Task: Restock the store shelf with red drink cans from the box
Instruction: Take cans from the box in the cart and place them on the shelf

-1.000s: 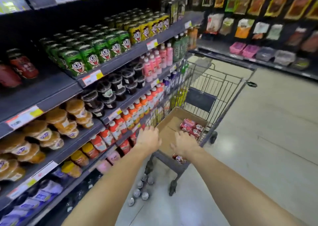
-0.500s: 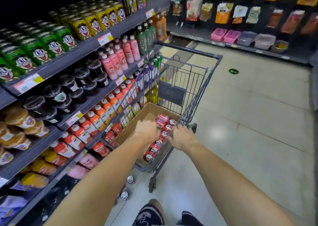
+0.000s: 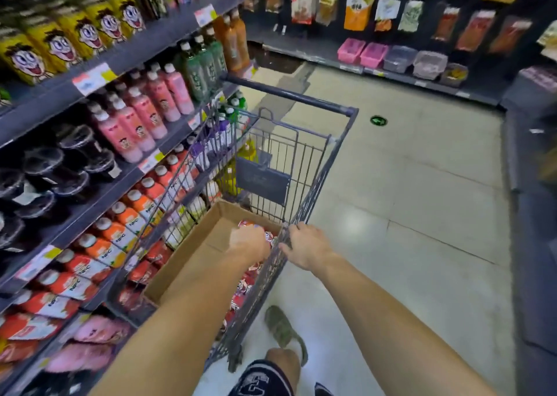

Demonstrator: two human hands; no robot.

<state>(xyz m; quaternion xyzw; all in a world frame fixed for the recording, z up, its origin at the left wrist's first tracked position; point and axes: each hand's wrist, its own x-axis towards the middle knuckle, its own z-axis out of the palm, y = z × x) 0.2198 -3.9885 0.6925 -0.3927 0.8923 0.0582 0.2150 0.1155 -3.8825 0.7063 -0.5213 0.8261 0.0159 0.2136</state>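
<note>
From the head camera, the left hand (image 3: pixel 251 241) reaches into the cardboard box (image 3: pixel 193 254) inside the trolley (image 3: pixel 304 154), over the red cans (image 3: pixel 245 287) lying along the box's right side; its fingers are blurred, so I cannot tell their grip. The right hand (image 3: pixel 304 249) curls its fingers over the trolley's rim. Shelves (image 3: pixel 132 60) of drinks stand to the left.

The person is wearing nothing on either forearm; both arms are showing bare to the near edge, the left hand (image 3: pixel 251 241) and right hand (image 3: pixel 307 249) ungloved and ringless. Dark navy shorts (image 3: pixel 265 379) are showing white lettering, and a grey-green slipper (image 3: pixel 281 329) is covering one foot.
</note>
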